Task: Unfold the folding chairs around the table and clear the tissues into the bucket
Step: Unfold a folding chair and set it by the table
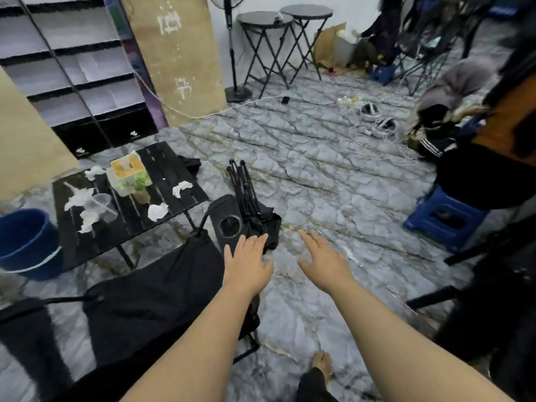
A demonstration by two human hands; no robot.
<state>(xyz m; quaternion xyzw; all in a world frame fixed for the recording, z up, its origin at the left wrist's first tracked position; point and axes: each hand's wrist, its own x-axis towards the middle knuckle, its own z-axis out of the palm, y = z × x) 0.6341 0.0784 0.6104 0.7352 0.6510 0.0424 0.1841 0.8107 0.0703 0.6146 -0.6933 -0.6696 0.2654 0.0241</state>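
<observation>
While both hands reach out empty, left hand (246, 264) and right hand (322, 261) spread open, folded camping chair (246, 210) lies collapsed on floor just beside low black table (174, 169). Likely light: stiff metal legs bundled, fabric limp. Best hold: frame poles, not cloth. Crumpled tissues (158, 211) on table, weightless, pinchable; blue bucket (27, 242) at table's left end.

I see a grey marble-pattern floor (304, 169) with white cables (377, 146). Against the white back wall (348, 7) stand two round black side tables (285, 17) and a standing fan (232, 53). A blue stool (443, 217) sits at right.
</observation>
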